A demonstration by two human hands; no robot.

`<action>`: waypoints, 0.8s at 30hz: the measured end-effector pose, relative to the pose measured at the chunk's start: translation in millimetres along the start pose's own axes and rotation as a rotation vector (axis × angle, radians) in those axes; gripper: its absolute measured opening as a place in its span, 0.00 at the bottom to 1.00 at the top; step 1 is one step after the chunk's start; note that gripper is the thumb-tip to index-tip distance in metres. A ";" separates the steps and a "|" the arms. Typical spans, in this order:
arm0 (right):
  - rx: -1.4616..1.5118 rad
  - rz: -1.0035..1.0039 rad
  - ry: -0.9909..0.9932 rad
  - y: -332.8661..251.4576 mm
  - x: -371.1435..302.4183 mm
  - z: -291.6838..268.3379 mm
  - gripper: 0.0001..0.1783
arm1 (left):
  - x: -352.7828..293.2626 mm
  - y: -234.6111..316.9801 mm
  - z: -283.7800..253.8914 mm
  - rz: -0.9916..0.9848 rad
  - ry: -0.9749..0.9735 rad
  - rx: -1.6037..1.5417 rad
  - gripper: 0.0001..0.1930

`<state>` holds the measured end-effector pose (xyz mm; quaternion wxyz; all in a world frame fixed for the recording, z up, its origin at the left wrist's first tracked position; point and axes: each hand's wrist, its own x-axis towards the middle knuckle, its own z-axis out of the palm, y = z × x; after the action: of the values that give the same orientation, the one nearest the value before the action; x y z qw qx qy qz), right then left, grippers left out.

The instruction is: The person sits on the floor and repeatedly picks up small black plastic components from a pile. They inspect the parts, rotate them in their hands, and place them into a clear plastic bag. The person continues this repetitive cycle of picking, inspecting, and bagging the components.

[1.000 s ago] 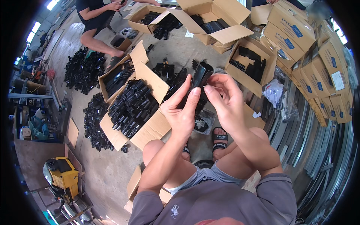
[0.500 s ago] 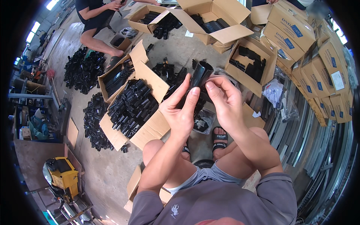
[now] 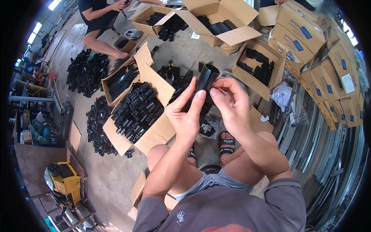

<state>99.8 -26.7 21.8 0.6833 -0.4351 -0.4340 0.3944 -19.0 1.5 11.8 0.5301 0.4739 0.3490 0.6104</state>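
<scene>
1. Blk tube (image 3: 207, 78): above floor (image 3: 110, 170), open end up.
2. L grip (image 3: 186, 111): clasping tube, prob. to steady.
3. R grip (image 3: 233, 103): at tube's R side; can't tell if pinching.
4. Ctn (image 3: 157, 134) w/ blk parts (image 3: 137, 110): L, prob. for reach.

Our arms, two: left forearm (image 3: 167, 162) slanting up and rightward, right forearm (image 3: 262, 152) up and leftward. Left hand (image 3: 184, 114), one: index finger extended upward, thumb opposed, gripping. Right hand (image 3: 232, 102), one: fingers curled, thumb opposite, pinching. We hold both near together.
</scene>
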 end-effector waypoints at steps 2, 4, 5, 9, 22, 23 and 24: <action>-0.062 0.040 -0.008 -4.2 0.8 -2.4 0.11 | 0.1 -0.3 0.6 0.014 -0.002 0.007 0.19; -0.008 0.106 0.001 -5.2 0.2 -2.4 0.13 | -0.2 -0.6 0.4 0.033 -0.003 0.022 0.19; 0.020 0.140 0.003 -5.2 0.1 -1.9 0.14 | 0.0 -0.2 -0.8 0.012 0.004 0.020 0.19; 0.073 0.325 -0.115 -20.3 8.2 -6.8 0.21 | 4.6 0.9 -3.7 -0.079 0.043 -0.098 0.19; 0.134 0.445 -0.034 2.6 14.2 -28.0 0.17 | 19.0 3.1 -15.9 -0.527 -0.227 -0.360 0.29; 0.165 0.436 0.002 2.0 14.6 -29.2 0.16 | 18.3 5.6 -14.4 -0.529 -0.261 -0.373 0.30; 0.194 0.407 0.027 -1.2 16.3 -29.3 0.13 | 17.1 9.7 -12.5 -0.531 -0.295 -0.387 0.31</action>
<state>132.5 -19.5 19.8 0.6341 -0.4511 -0.2880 0.5580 -33.7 17.3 20.5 0.7947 0.3407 0.2576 0.4313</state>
